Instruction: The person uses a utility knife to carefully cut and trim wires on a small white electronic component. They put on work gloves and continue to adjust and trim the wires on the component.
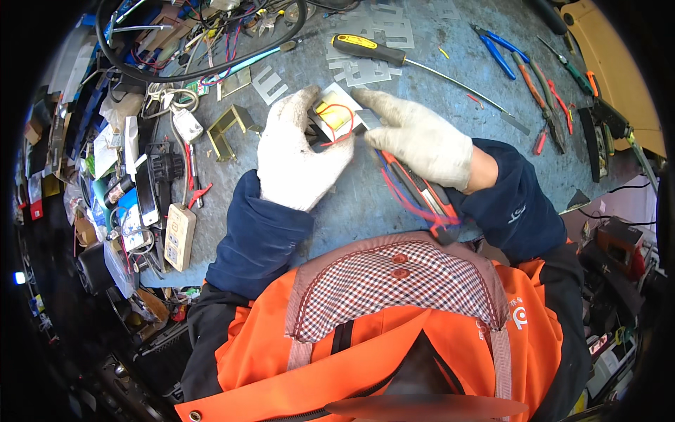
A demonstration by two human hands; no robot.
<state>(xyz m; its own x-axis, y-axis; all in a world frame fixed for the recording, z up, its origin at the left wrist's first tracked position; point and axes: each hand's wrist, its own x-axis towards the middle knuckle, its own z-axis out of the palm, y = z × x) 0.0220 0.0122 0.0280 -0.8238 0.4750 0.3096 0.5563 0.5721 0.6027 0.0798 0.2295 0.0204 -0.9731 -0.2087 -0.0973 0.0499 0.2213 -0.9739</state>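
My left hand (299,151), in a white work glove, is closed around a small transformer coil (336,116). The coil has a yellow-taped winding in a pale frame, and a thin red wire loops over its top. Just right of it is my right hand (422,137), gloved too, its fingers stretched out and its thumb by the coil's dark lower corner; whether they touch cannot be made out. Under the right wrist lie red and dark tools or leads (415,186). Flat E-shaped metal plates (383,34) are spread beyond my hands. Left of my left hand stands a brass-coloured metal bracket (226,133).
A yellow-black screwdriver (369,49) lies across the far side of the blue bench (344,214). Blue-handled pliers (498,53) and several other hand tools lie at the right. A power strip (180,237), cables and cluttered parts fill the left side. A black hose (119,60) curves at the upper left.
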